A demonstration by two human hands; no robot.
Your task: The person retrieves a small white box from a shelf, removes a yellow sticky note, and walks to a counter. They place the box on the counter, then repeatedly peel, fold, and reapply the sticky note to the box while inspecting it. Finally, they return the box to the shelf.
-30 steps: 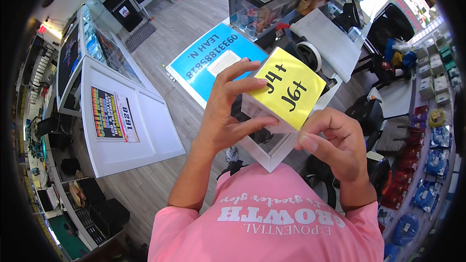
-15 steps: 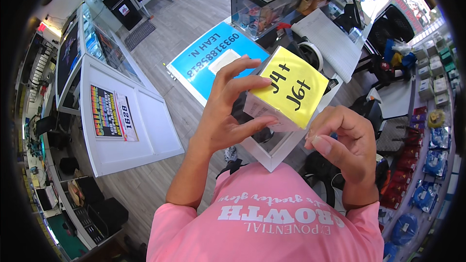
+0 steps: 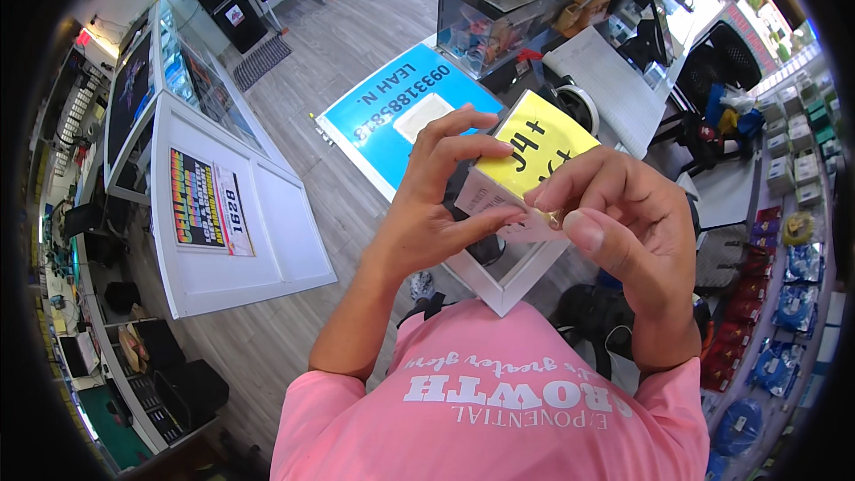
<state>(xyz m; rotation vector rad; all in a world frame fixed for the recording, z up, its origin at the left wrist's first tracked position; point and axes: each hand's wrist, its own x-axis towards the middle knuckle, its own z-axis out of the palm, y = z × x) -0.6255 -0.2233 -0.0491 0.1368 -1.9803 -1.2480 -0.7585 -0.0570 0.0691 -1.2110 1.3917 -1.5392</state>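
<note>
A small white box (image 3: 485,195) with a yellow handwritten label (image 3: 540,138) on its top face is held up in front of me. My left hand (image 3: 426,198) grips it from the left, fingers along the far edge and thumb on the near side. Over the box's near right corner, my right hand (image 3: 631,224) is closed, thumb and forefinger pinched at the label's edge. A tiny shiny bit shows between those fingertips, too small to name. My right fingers hide part of the label.
Beneath the box stands a white-framed counter with a blue sign (image 3: 401,116) on it. Beyond lie an open notebook (image 3: 610,80), a tape roll (image 3: 577,105) and a clear display case (image 3: 485,31). A white cabinet (image 3: 249,223) stands left; shelves of packaged goods (image 3: 793,294) line the right.
My right hand has moved up and left onto the near corner of the box, now covering part of the yellow label. My left hand keeps its grip on the box.
</note>
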